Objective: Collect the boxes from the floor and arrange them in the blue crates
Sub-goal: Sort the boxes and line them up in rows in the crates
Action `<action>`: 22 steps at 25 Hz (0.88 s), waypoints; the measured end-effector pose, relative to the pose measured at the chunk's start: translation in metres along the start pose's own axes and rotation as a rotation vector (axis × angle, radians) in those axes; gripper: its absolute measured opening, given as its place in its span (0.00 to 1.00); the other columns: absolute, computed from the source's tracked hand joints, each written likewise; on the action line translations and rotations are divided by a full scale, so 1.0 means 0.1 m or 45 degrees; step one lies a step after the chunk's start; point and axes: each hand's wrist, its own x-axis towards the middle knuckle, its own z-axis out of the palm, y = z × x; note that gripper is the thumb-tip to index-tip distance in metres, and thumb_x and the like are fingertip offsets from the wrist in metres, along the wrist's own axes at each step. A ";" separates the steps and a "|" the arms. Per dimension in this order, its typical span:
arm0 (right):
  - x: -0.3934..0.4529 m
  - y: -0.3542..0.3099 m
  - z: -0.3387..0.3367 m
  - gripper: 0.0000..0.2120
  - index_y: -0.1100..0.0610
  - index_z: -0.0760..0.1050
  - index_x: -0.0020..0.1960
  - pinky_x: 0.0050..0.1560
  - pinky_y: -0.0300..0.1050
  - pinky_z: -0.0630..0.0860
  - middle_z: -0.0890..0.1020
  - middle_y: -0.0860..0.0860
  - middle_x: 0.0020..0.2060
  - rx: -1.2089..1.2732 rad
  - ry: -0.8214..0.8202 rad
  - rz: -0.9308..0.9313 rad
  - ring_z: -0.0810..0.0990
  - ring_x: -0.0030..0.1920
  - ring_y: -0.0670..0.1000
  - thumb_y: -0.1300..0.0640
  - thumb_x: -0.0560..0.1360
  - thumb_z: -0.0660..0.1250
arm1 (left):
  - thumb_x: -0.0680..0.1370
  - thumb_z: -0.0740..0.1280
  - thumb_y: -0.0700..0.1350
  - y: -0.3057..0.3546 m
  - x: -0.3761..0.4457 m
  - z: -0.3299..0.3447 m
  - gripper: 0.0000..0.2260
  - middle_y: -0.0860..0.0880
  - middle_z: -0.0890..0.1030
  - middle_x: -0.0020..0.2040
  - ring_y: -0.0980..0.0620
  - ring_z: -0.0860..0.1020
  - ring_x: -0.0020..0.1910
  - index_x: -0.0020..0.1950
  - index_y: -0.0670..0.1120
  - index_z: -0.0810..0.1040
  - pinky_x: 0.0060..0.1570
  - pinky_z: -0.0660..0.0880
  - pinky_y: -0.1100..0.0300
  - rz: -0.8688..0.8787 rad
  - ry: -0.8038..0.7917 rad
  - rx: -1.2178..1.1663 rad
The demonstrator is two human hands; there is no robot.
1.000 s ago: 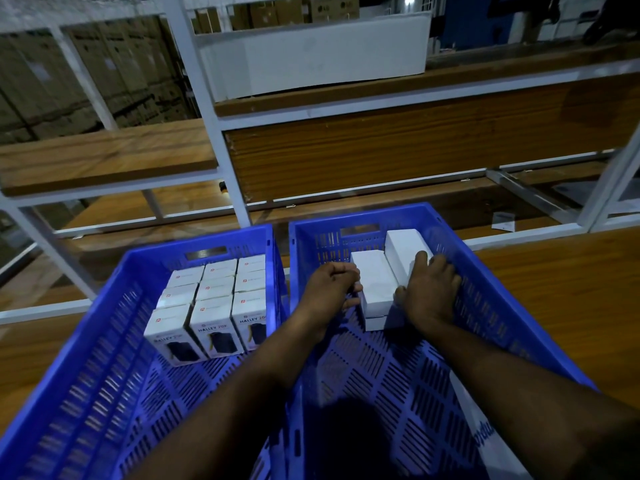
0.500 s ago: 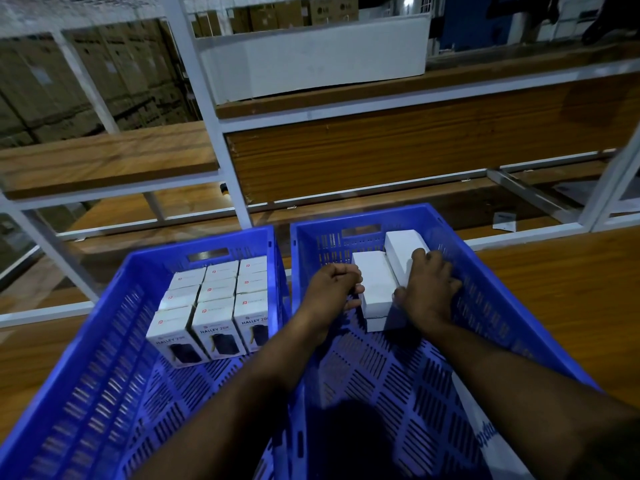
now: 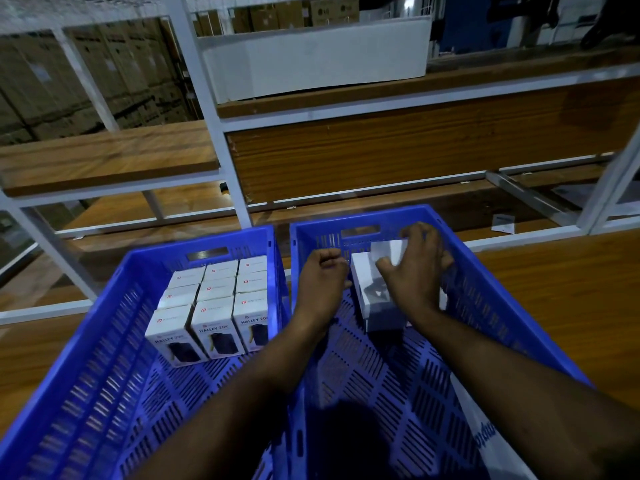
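Two blue crates stand side by side. The left crate (image 3: pixel 114 327) holds several white boxes (image 3: pixel 214 306) packed upright in rows at its far end. In the right crate (image 3: pixel 485 306) a white box (image 3: pixel 372 292) lies flat near the far wall, on another box beneath it. My right hand (image 3: pixel 417 268) grips a second white box (image 3: pixel 389 251) and holds it raised and tilted just beyond the flat one. My left hand (image 3: pixel 320 282) has curled fingers and touches the left side of the flat box.
A white metal rack (image 3: pixel 207 109) with wooden shelves (image 3: pixel 104 157) rises right behind the crates. A long white carton (image 3: pixel 311 67) lies on an upper shelf. Brown cartons (image 3: pixel 52 88) are stacked behind at left. A wooden board (image 3: pixel 554 306) lies under the crates.
My right hand has lifted off the flat boxes and picked up the far white box, tilting it upward. My left hand has stayed beside the near box.
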 end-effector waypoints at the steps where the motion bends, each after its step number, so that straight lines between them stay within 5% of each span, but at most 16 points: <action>1: -0.01 -0.08 0.00 0.23 0.52 0.70 0.57 0.63 0.60 0.64 0.71 0.55 0.62 0.035 0.006 -0.044 0.70 0.64 0.59 0.54 0.65 0.74 | 0.83 0.64 0.43 0.01 0.01 -0.03 0.09 0.48 0.79 0.56 0.54 0.80 0.54 0.62 0.45 0.75 0.49 0.81 0.62 0.098 0.066 0.030; 5: -0.12 -0.38 0.05 0.23 0.53 0.75 0.60 0.67 0.57 0.61 0.72 0.55 0.66 0.156 0.056 -0.292 0.68 0.68 0.56 0.56 0.66 0.72 | 0.82 0.65 0.42 0.07 0.10 -0.21 0.07 0.52 0.80 0.54 0.58 0.80 0.51 0.58 0.48 0.77 0.48 0.78 0.64 0.376 0.319 0.219; 7: -0.22 -0.47 0.11 0.23 0.53 0.77 0.61 0.67 0.55 0.61 0.73 0.54 0.65 0.203 0.014 -0.372 0.67 0.69 0.55 0.56 0.66 0.72 | 0.81 0.65 0.42 0.04 0.16 -0.32 0.07 0.51 0.80 0.54 0.59 0.79 0.51 0.58 0.48 0.76 0.48 0.76 0.65 0.336 0.408 0.273; 10: -0.43 -0.46 0.30 0.23 0.52 0.77 0.60 0.66 0.53 0.63 0.74 0.54 0.63 0.110 -0.158 -0.471 0.69 0.68 0.56 0.55 0.66 0.73 | 0.80 0.63 0.42 -0.05 0.26 -0.43 0.06 0.48 0.81 0.52 0.48 0.80 0.51 0.56 0.51 0.75 0.51 0.78 0.53 0.175 0.496 0.222; 12: -0.56 -0.40 0.42 0.21 0.52 0.76 0.59 0.63 0.52 0.64 0.75 0.53 0.61 0.013 -0.276 -0.528 0.70 0.65 0.55 0.54 0.67 0.74 | 0.80 0.63 0.42 -0.07 0.27 -0.43 0.06 0.48 0.81 0.51 0.47 0.81 0.50 0.56 0.50 0.75 0.52 0.79 0.50 0.149 0.490 0.195; 15: -0.72 -0.30 0.49 0.19 0.52 0.75 0.55 0.56 0.51 0.68 0.75 0.51 0.54 -0.190 -0.412 -0.672 0.73 0.59 0.54 0.50 0.67 0.74 | 0.81 0.64 0.42 -0.04 0.23 -0.39 0.07 0.51 0.80 0.51 0.52 0.79 0.52 0.58 0.48 0.76 0.50 0.78 0.57 0.145 0.453 0.195; 22: -0.90 -0.06 0.62 0.33 0.57 0.79 0.51 0.41 0.52 0.74 0.79 0.56 0.44 -0.680 -0.798 -0.906 0.78 0.44 0.58 0.41 0.52 0.80 | 0.81 0.64 0.41 -0.05 0.20 -0.37 0.05 0.53 0.79 0.50 0.57 0.78 0.49 0.55 0.50 0.75 0.50 0.77 0.60 0.154 0.408 0.260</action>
